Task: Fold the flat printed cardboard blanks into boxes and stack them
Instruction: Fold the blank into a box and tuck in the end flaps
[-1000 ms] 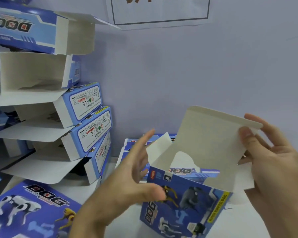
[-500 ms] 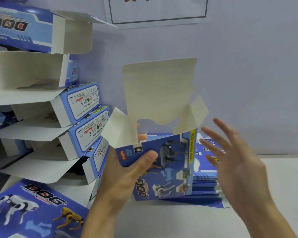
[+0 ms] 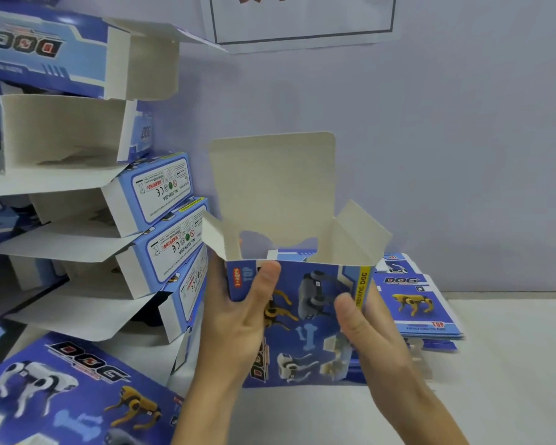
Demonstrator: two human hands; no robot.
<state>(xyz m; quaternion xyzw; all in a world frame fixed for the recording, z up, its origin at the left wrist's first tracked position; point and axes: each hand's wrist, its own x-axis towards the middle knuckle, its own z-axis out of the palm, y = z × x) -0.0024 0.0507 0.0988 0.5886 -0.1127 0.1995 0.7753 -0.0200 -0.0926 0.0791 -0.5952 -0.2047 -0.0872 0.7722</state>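
Both forearms reach up from below. The left hand [image 3: 238, 319] grips the upright blue printed box [image 3: 305, 322] at its left edge, thumb across the front; the right hand [image 3: 366, 335] grips its right edge likewise. Above the fingers [image 3: 265, 284], plain grey cardboard flaps [image 3: 273, 187] stand open. Left of the fingers rises a stack of folded boxes [image 3: 161, 220]; right, flat blanks [image 3: 414, 303] lie on the pale counter [image 3: 511, 348].

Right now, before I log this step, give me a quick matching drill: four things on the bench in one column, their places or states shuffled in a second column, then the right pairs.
Things:
1. box
2. flat blanks
3. stack of folded boxes
4. paper sign

Places or states:
A. on the wall
B. piled at far left
C. lying flat on the table, right of the hands
D. held in both hands, top flaps open

Pairs: 1-D, 2-C, 3-B, 4-A
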